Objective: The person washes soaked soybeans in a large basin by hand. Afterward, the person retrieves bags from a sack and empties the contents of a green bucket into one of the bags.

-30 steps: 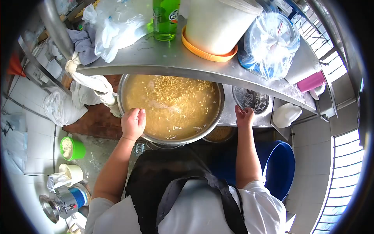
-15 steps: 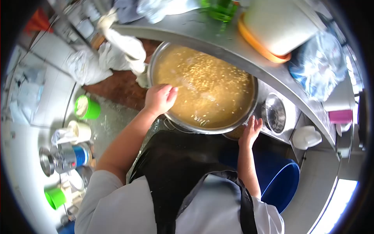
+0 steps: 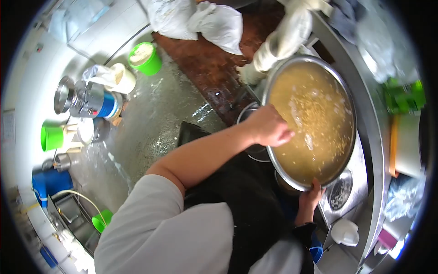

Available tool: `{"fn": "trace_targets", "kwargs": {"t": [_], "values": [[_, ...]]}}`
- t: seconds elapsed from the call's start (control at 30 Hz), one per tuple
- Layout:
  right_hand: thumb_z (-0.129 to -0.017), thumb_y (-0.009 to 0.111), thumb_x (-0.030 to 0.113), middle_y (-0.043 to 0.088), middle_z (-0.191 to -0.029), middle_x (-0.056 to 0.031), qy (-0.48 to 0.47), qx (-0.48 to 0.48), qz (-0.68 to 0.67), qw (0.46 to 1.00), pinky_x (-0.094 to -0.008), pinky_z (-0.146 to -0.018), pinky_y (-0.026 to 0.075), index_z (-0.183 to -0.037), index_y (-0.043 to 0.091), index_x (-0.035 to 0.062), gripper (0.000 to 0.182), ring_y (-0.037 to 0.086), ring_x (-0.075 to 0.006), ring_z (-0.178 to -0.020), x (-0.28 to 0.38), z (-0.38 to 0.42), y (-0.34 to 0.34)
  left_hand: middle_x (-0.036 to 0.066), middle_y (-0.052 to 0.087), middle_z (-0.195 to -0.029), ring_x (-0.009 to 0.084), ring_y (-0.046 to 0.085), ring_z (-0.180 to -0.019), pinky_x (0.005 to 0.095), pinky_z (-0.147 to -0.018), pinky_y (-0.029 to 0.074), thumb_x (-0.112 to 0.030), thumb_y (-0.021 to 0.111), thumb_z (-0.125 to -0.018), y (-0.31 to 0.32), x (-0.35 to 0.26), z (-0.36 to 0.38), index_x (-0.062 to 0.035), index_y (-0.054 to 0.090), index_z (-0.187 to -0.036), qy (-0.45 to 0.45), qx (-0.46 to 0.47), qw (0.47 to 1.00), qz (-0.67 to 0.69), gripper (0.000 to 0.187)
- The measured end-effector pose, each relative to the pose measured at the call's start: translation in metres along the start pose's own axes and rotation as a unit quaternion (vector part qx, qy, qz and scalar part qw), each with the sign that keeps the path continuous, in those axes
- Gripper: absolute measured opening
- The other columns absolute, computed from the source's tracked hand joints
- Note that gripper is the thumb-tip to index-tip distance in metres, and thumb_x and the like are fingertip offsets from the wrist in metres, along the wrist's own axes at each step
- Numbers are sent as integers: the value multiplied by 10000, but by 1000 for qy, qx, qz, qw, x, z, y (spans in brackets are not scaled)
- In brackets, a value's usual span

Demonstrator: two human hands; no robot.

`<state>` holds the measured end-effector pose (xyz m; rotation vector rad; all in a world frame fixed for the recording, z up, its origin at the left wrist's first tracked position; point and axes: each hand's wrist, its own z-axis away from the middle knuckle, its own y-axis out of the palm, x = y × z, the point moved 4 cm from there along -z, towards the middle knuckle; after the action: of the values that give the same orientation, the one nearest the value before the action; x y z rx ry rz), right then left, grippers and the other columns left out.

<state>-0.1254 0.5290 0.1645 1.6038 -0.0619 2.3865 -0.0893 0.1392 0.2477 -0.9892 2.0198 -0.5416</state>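
A wide metal basin (image 3: 315, 59) holds cloudy yellowish liquid with many small pale-yellow kernels or beans (image 3: 315, 109), thickest in the middle. My left hand (image 3: 269, 125) is closed over the basin's near-left rim. At its lower rim my right hand (image 3: 311, 197) grips with the thumb on the edge; its other fingers are mostly hidden beneath. Partly behind my left forearm, another metal vessel (image 3: 244, 114) shows its rim. A round perforated metal strainer (image 3: 341, 189) lies on the steel surface just right of my right hand.
A steel shelf (image 3: 365, 105) runs along the right, carrying a green object (image 3: 404, 96) and plastic bags. White sacks (image 3: 214, 25) lie at the top on the brown floor area. Green buckets (image 3: 147, 59), a cream bucket (image 3: 122, 80) and a metal machine (image 3: 86, 100) line the left wall.
The view has swung left, so the basin appears further right and more of the floor shows. My right hand, earlier open beside the rim, now grips it. My left hand keeps its hold.
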Motion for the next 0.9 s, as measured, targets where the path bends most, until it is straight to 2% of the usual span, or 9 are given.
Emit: {"fn": "trace_targets", "kwargs": {"t": [0.13, 0.2, 0.27, 0.4, 0.47, 0.5, 0.53, 0.6, 0.9], "values": [[-886, 669, 29, 642, -1316, -113, 7, 40, 25, 999, -469, -1055, 517, -1412, 548, 86, 543, 619, -286, -1213, 4, -7, -6, 48, 613, -522, 311, 636, -540, 442, -620, 496, -327, 692, -903, 5, -6, 21, -134, 613, -545, -41, -11, 999, 33, 414], [-898, 665, 97, 641, -1317, -110, 4, 57, 88, 995, -467, -1062, 499, -1415, 552, 78, 530, 611, -276, -1218, 12, -4, -8, 38, 613, -538, 296, 621, -543, 426, -626, 462, -331, 699, -901, 6, -13, 29, -139, 603, -553, -56, -2, 998, 34, 409], [-906, 668, 136, 640, -1304, -98, 10, 81, 71, 994, -464, -1062, 494, -1416, 552, 79, 525, 611, -272, -1207, 13, -6, -10, 35, 605, -541, 290, 613, -542, 421, -623, 452, -331, 706, -897, 10, -18, 38, -138, 597, -558, -61, -15, 998, 30, 405], [-856, 619, 75, 589, -1312, -113, 16, 72, 96, 993, -481, -1024, 525, -1468, 492, 118, 628, 598, -302, -1188, 20, -19, -22, 28, 573, -540, 281, 589, -535, 411, -623, 439, -322, 725, -884, 11, -30, 51, -132, 594, -573, -66, -41, 996, 41, 387], [-924, 646, 211, 633, -1257, -105, 64, 138, 127, 980, -454, -974, 529, -1376, 569, 67, 481, 638, -268, -1124, 17, -34, -32, 27, 574, -558, 268, 586, -553, 405, -630, 435, -317, 732, -883, 12, -35, 56, -122, 595, -588, -69, -34, 996, 47, 379], [-913, 650, 218, 635, -1231, -109, 56, 128, 135, 981, -456, -940, 539, -1341, 583, 61, 461, 646, -263, -1078, 19, -35, -33, 28, 579, -575, 261, 584, -566, 402, -633, 432, -315, 736, -881, 12, -38, 58, -118, 600, -603, -65, -51, 995, 52, 368], [-913, 650, 218, 635, -1231, -109, 57, 127, 135, 981, -456, -940, 539, -1341, 583, 61, 461, 646, -263, -1078, 22, -36, -34, 29, 583, -592, 254, 582, -578, 399, -635, 429, -312, 739, -880, 12, -42, 59, -114, 604, -617, -61, -68, 994, 58, 357], [-841, 625, 100, 586, -1324, -122, 68, 89, 135, 984, -496, -1011, 539, -1488, 478, 129, 664, 599, -322, -1196, 25, -39, -38, 36, 594, -618, 249, 588, -604, 396, -639, 428, -311, 742, -886, 13, -47, 64, -106, 610, -644, -63, -29, 996, 55, 344], [-848, 608, 64, 598, -1268, -122, 22, 111, 98, 989, -467, -954, 555, -1492, 467, 120, 661, 621, -304, -1128, 39, -21, -7, 53, 607, -625, 288, 612, -625, 413, -664, 461, -330, 722, -924, 12, -58, 63, -101, 627, -672, -45, 65, 993, 91, 353]]}}
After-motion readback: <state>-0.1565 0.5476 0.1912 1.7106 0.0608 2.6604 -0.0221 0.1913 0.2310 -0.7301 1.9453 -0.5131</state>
